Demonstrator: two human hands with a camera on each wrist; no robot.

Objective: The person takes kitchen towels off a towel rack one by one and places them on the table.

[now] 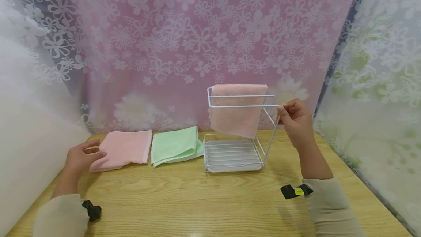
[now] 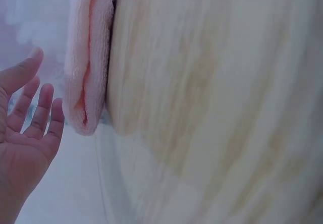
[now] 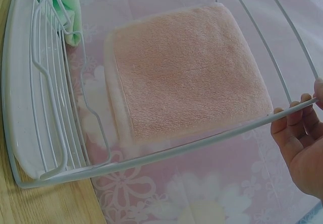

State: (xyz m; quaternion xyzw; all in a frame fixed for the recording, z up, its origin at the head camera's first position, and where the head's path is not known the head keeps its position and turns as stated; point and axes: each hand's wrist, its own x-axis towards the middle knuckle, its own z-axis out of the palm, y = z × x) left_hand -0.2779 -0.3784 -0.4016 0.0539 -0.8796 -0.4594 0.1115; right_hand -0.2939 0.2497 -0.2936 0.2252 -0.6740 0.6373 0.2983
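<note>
A white wire rack [image 1: 241,106] with a slatted base stands on the table. Over its rear top bar hangs a folded peach-pink towel [image 3: 186,72]. My right hand [image 1: 297,121] pinches the rack's upper right corner between thumb and fingers, also seen in the right wrist view. At the left, a folded pink towel [image 1: 126,149] lies flat on the table. My left hand [image 1: 82,156] is beside its left edge, fingers extended and apart; in the left wrist view the palm [image 2: 25,158] shows with nothing in it, next to the thick folded edge.
A folded green towel [image 1: 177,147] lies between the pink towel and the rack, its right end close to the rack's base. A white tray [image 3: 17,82] sits under the base wires. A floral curtain [image 1: 197,46] hangs behind the wooden table [image 1: 184,200].
</note>
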